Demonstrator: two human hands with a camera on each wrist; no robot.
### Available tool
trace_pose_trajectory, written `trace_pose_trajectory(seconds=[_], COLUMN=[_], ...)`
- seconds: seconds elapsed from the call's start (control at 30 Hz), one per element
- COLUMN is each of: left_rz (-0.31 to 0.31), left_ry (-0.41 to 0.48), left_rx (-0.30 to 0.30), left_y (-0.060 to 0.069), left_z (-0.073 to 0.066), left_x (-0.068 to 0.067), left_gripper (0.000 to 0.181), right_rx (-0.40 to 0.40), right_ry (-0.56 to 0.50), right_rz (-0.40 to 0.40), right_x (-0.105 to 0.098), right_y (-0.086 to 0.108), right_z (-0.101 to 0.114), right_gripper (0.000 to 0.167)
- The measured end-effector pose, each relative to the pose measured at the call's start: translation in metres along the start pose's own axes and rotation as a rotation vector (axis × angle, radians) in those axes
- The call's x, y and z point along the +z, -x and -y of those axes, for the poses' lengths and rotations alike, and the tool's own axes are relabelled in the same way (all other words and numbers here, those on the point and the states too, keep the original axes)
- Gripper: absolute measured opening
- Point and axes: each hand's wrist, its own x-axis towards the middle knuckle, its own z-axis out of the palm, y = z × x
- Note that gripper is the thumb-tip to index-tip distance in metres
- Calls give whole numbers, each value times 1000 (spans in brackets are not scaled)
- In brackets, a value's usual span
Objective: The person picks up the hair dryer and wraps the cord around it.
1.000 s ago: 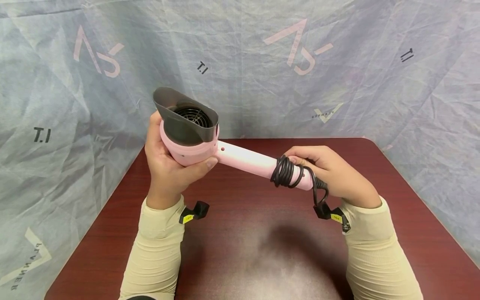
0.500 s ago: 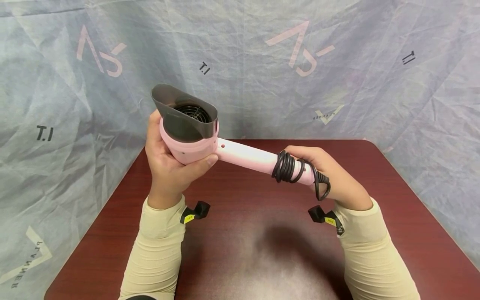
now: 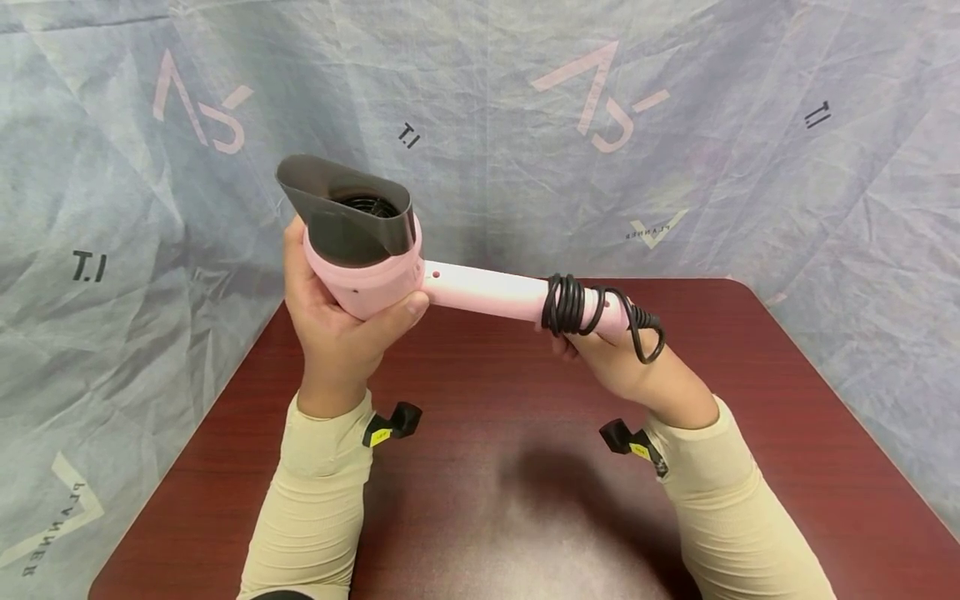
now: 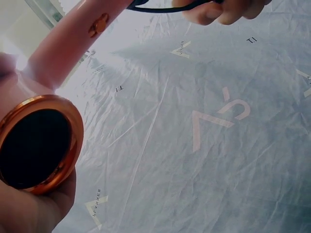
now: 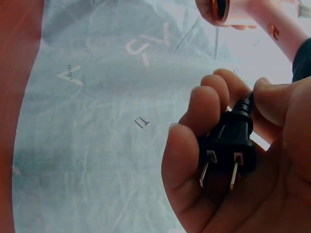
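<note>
A pink hair dryer [image 3: 483,290] is held up above the table, its dark concentrator nozzle [image 3: 351,227] tilted upward. My left hand [image 3: 330,343] grips the barrel from the left, thumb across the near side. In the left wrist view, a copper-coloured ring [image 4: 74,131] surrounds the dark rear opening, and a copper-coloured switch [image 4: 99,25] sits on the handle. Black cord [image 3: 566,305] is wound around the handle's lower end. Beneath that end, my right hand [image 3: 637,367] curls its fingers round a two-pronged black plug [image 5: 227,141], which the head view hides.
The dark red-brown table [image 3: 480,467] lies below both hands. Behind and beside it hangs a creased grey cloth [image 3: 480,167] with printed marks. Black wrist mounts [image 3: 401,419] sit on both cream sleeves [image 3: 307,508].
My right hand has moved left and turned, now lying under the handle's end. The hair dryer has risen and shifted slightly left, its handle more level. My left hand keeps its grip.
</note>
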Motion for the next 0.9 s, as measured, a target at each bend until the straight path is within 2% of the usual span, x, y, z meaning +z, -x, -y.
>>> trace_pose_trajectory(seconds=[0.03, 0.13, 0.2, 0.33, 0.4, 0.47, 0.67, 0.9], left_rz=[-7, -28, -42, -71, -87, -106, -157, -149], left_ry=[0, 3, 13, 53, 67, 75, 67, 48], left_rx=[-1, -5, -5, -2, 1, 9, 28, 29], left_y=[0, 0, -1, -3, -4, -5, -7, -8], left_z=[-1, -3, -3, -2, -2, -1, 0, -1], left_x=[1, 2, 3, 5, 5, 6, 6, 7], left_gripper=[83, 83, 81, 79, 79, 80, 82, 77], right_rx=[-39, -182, -200, -120, -69, -52, -40, -43], right_ry=[26, 124, 150, 317, 415, 487, 563, 646], right_rz=[25, -24, -52, -99, -100, -104, -66, -54], right_x=[-2, 1, 4, 11, 13, 15, 21, 24], right_y=[-1, -3, -4, 1, 7, 10, 13, 18], right_z=[-6, -21, -27, -28, -25, -22, -13, -3], right_gripper=[28, 21, 19, 16, 16, 15, 18, 23])
